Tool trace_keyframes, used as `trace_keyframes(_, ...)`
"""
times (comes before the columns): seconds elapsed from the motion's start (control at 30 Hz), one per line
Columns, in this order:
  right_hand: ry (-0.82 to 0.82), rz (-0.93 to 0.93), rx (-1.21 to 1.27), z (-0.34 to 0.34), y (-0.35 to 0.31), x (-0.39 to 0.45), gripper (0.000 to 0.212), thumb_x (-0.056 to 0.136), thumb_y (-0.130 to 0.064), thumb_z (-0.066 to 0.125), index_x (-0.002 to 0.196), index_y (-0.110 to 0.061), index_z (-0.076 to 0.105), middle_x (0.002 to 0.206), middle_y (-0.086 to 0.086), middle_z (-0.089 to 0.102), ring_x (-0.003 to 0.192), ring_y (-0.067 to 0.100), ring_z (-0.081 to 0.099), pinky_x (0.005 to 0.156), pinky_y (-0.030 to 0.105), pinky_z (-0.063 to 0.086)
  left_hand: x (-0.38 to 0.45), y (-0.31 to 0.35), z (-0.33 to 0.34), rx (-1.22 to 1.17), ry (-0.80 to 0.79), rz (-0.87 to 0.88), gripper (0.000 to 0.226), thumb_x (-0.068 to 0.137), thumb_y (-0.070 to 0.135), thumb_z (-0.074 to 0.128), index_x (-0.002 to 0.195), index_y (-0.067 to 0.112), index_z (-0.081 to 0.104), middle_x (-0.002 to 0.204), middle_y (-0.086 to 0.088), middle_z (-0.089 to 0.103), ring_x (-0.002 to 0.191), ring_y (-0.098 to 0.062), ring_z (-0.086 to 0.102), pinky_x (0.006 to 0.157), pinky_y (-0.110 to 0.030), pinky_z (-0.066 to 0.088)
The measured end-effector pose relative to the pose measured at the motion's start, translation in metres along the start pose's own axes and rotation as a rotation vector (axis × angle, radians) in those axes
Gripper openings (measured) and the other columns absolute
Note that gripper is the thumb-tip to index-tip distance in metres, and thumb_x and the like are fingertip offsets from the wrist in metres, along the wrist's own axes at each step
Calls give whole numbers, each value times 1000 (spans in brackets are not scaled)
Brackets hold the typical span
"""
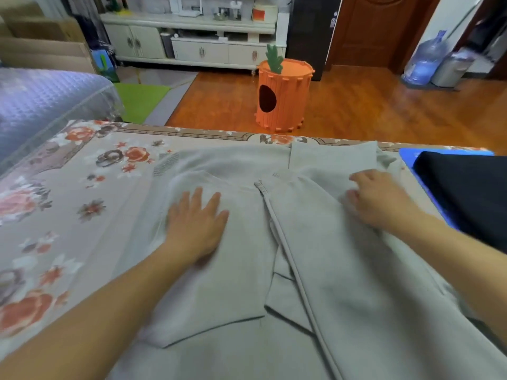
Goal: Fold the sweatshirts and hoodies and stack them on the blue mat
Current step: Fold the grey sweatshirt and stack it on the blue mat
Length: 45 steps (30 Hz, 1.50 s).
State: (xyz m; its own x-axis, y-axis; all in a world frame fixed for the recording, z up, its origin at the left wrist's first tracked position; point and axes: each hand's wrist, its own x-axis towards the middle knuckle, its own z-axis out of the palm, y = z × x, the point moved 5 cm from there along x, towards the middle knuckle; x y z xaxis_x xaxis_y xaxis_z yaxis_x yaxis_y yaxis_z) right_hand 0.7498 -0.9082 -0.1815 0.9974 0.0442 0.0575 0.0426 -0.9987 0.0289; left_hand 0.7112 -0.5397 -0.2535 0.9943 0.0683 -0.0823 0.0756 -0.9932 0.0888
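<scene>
Head view shows a grey sweatshirt [315, 256] spread on a floral tablecloth [68, 215], its sleeves folded in over the body. Left hand [196, 224] lies flat on the left folded sleeve with fingers spread, while the right hand [377, 198] presses the right shoulder area, fingers bent into the cloth. At far right, a dark folded garment [466, 190] sits on the blue mat [406, 156].

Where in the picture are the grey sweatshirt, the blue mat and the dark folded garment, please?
grey sweatshirt [343, 270]: head view, on its flat body right of the cuffed sleeve.
blue mat [406, 156]: head view, on its bare far corner.
dark folded garment [466, 187]: head view, on its top face.
</scene>
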Motion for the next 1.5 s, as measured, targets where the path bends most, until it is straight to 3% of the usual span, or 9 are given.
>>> trace_keyframes(0.13, -197, -87, 105, 46, -48, -18, 67, 92, -64, 18, 140, -23, 41, 145, 10, 43, 136, 32, 35, 114, 44, 26, -17, -65, -10, -94, 2, -238, 56, 104, 49, 21, 156, 29, 20, 163, -16, 19, 147, -40, 21, 117, -57, 20)
trace_keyframes(0.3, -173, 130, 150, 37, -62, 8, 63, 89, -58, 19, 116, -17, 60, 129, 14, 55, 117, 39, 47, 101, 49, 40, 53, -117, -30, -276, 49, -328, 52, 105, 39, 31, 150, 13, 32, 146, -21, 45, 132, -43, 40, 108, -55, 37)
trace_keyframes(0.47, -43, -75, 187, 48, -119, 33, 62, 96, -53, 20, 147, -22, 39, 156, 11, 36, 142, 29, 29, 118, 43, 22, 133, -137, -34, -479, 98, -375, 61, 104, 36, 44, 158, 17, 23, 157, -18, 37, 143, -42, 35, 115, -51, 31)
trace_keyframes(0.73, 26, -57, 155, 68, -113, 38, 52, 100, -46, 26, 148, -31, 37, 160, 3, 30, 143, 26, 26, 118, 45, 24, 196, -139, -42, -84, 25, -184, 45, 100, 51, 47, 131, 19, 57, 134, -17, 59, 122, -40, 53, 107, -50, 39)
trace_keyframes(0.97, 35, -22, 169, 68, -113, 38, 51, 99, -46, 30, 147, -32, 39, 158, 3, 31, 145, 23, 24, 117, 45, 26, 209, -134, -51, -36, 178, -357, 37, 100, 16, 41, 137, 12, 45, 142, -20, 45, 132, -42, 40, 105, -55, 37)
trace_keyframes(1.13, 15, -29, 157, 65, -114, 36, 53, 98, -48, 27, 147, -32, 38, 158, 4, 32, 145, 24, 26, 117, 46, 27, 164, -83, -56, -39, 330, -89, 54, 98, 21, 43, 152, 21, 36, 161, -17, 27, 146, -39, 25, 120, -53, 20)
trace_keyframes(1.23, 7, -29, 161, 66, -113, 34, 55, 97, -48, 27, 146, -30, 41, 157, 8, 34, 143, 27, 28, 117, 47, 27, 75, -47, -45, -135, 177, 93, 53, 99, 44, 45, 151, 28, 43, 161, -14, 31, 147, -36, 28, 121, -47, 22)
trace_keyframes(1.4, 236, -9, 293, 33, -118, 11, 47, 95, -34, 36, 123, -6, 61, 139, 21, 51, 125, 39, 46, 107, 48, 36, -91, -51, -2, -60, -83, -49, 65, 98, 60, 35, 157, 37, 21, 167, -10, 12, 151, -36, 15, 122, -51, 18)
trace_keyframes(1.5, 313, -89, 167, 19, -110, -19, 43, 94, -31, 38, 114, -4, 64, 130, 22, 57, 117, 43, 51, 101, 52, 39, -133, -86, -2, -54, -9, -216, 61, 101, 51, 37, 155, 26, 24, 159, -17, 27, 142, -40, 30, 114, -54, 31)
